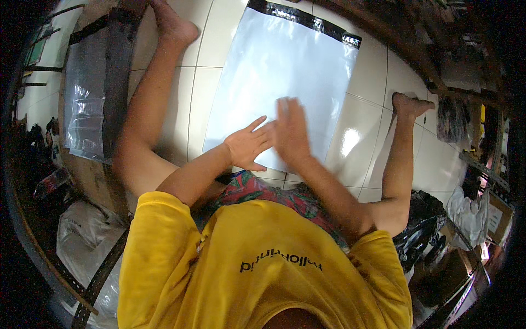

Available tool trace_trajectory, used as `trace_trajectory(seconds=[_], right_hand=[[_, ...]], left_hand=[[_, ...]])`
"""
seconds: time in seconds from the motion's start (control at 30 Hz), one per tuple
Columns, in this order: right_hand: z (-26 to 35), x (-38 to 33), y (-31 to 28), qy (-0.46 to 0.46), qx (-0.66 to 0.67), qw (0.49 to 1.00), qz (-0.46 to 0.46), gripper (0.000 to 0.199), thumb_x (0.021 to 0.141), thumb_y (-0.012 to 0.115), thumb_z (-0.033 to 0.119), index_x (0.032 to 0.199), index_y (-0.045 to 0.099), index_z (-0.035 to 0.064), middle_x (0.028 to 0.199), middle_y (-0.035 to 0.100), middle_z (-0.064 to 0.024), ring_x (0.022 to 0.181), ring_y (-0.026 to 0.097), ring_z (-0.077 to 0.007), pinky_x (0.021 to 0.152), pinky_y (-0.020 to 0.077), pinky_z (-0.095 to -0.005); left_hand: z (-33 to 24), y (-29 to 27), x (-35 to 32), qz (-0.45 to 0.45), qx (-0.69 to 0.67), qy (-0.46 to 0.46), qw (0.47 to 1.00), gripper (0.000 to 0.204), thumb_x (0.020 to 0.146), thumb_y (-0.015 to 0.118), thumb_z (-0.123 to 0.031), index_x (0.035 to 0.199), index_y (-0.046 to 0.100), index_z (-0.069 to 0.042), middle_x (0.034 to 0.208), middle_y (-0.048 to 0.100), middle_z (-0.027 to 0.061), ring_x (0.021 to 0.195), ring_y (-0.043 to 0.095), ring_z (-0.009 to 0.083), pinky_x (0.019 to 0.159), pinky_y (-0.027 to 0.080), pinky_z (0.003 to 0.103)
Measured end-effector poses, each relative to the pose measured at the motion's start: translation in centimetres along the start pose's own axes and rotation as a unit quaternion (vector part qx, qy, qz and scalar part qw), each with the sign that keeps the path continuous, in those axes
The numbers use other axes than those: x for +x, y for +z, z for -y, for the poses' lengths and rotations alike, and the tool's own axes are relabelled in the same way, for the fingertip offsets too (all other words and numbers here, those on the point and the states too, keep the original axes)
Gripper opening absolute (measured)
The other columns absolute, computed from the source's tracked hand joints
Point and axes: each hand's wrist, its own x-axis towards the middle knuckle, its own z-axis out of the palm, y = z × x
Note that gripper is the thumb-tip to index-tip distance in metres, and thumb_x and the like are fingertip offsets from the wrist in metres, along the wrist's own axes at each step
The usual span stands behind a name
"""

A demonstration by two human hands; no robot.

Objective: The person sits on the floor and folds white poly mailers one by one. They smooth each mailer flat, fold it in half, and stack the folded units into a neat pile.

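Right in front of you, there's the pale plastic bag (287, 77), lying flat on the floor between your spread legs! Its long axis runs away from you, tipping a little to the right at the far end, and that's where the black strip (312, 23) sits, crossing the full width. The near edge lies close to your lap. It's a long rectangle in thin, smooth film, bluish white with a soft sheen, while the strip looks glossier and slightly rippled.

Over the near half, your left hand (247, 145) is open and empty, fingers spread and pointing right. Your right hand (291, 129) is up beside it, fingers straight and pointing away from you, gripping nothing (it's blurred, so whether it touches the film I can't tell).

Around that, hard glossy tiles (361, 120) with thin dark joints. Nearer you, patterned cloth shorts (255, 189) and a soft yellow shirt (263, 230). Out to your left, shiny clear-and-grey plastic packaging (86, 112) on brown cardboard (96, 181); to your right, crumpled black plastic (421, 219).
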Motion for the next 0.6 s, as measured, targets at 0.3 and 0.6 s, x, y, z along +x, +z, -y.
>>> trace_trajectory(seconds=[0.3,0.6], right_hand=[[-0.5,-5.5,1.3,-0.012,0.009,0.987,0.16,0.085,0.09,0.063,0.046,0.15,0.034,-0.0066,0.16,0.028,-0.0225,0.15,0.022,-0.0404,0.122,0.0147,-0.059],[-6.4,-9.9,-1.1,-0.005,-0.05,0.985,0.163,0.08,0.098,0.049,0.046,0.151,0.029,-0.0093,0.161,0.024,-0.027,0.152,0.018,-0.0418,0.123,0.0118,-0.0584]], left_hand=[[-0.1,0.5,0.1,-0.002,0.029,-0.022,0.999,0.098,0.081,0.064,-0.063,0.151,0.037,0.0,0.159,0.033,0.0215,0.151,0.026,0.0333,0.125,0.011,0.053],[-0.1,-0.4,-1.1,-0.035,0.025,-0.058,0.997,0.106,0.078,0.069,-0.062,0.151,0.033,0.006,0.162,0.028,0.0216,0.153,0.022,0.0312,0.125,0.013,0.05]])
